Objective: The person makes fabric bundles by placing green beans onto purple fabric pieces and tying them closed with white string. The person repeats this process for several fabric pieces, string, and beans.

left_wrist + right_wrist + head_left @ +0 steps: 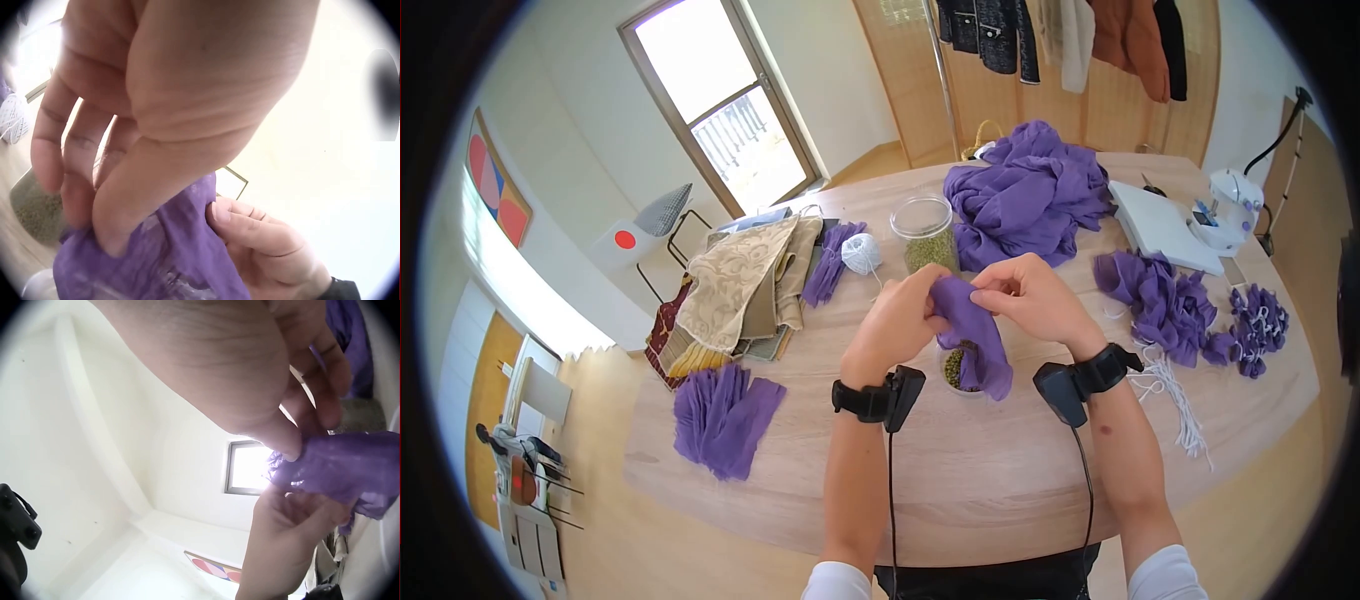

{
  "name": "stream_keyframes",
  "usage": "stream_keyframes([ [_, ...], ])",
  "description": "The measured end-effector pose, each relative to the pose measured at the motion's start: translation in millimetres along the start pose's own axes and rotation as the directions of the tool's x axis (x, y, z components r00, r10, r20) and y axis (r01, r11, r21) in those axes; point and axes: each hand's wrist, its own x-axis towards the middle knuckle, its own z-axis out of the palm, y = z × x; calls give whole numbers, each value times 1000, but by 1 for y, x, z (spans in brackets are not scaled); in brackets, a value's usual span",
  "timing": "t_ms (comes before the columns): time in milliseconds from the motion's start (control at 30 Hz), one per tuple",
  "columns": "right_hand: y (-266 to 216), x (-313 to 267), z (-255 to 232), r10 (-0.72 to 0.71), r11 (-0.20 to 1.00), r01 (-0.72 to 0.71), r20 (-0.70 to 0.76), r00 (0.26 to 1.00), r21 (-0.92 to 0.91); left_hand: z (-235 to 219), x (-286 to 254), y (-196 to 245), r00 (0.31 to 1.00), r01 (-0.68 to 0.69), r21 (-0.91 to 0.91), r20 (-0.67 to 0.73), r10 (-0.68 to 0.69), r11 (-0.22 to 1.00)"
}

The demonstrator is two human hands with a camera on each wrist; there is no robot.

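Both hands hold up a piece of thin purple cloth (980,345) over the middle of the table. My left hand (900,318) pinches its left upper edge between thumb and fingers. The right hand (1035,298) pinches the opposite edge with thumb and fingertips. In the left wrist view the cloth (194,231) spreads between the two hands, with shiny clear patches in its folds. Its lower end hangs in front of a small clear cup (951,372) of green grains, partly hiding it. Just beyond the hands stands a larger clear jar (927,245), partly full of green grains.
Behind the jar lies a big purple cloth heap (1030,195). On the left are folded fabrics (745,275), a ball of white yarn (861,253) and purple strips (725,418). At right are a small sewing machine (1230,215), gathered purple cloth (1165,300) and white cords (1175,405).
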Motion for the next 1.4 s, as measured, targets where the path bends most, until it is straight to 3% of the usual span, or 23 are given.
stream_keyframes([
  [400,-20,-5,-15,-77,996,80,-103,992,26,-18,-8,16,982,-101,-77,-166,87,992],
  [600,-24,-6,-15,-132,988,143,-184,974,51,-18,-9,18,939,-201,-111,-304,159,973],
  [900,-39,-11,-12,-162,975,195,-269,949,103,-22,-12,30,947,-196,-287,-302,105,938],
  [1033,-36,-10,-12,-171,975,205,-302,938,85,-26,-16,33,963,-202,-459,-254,90,865],
  [1233,-46,-12,-3,-73,966,108,-151,986,235,-29,-19,40,959,-230,-640,-279,57,734],
  [1300,-49,-18,0,-179,969,185,-54,982,163,-27,-18,40,950,-235,-661,-310,26,712],
  [1400,-62,-25,7,-212,977,212,1,977,14,-30,-20,46,931,-235,-590,-365,5,773],
])
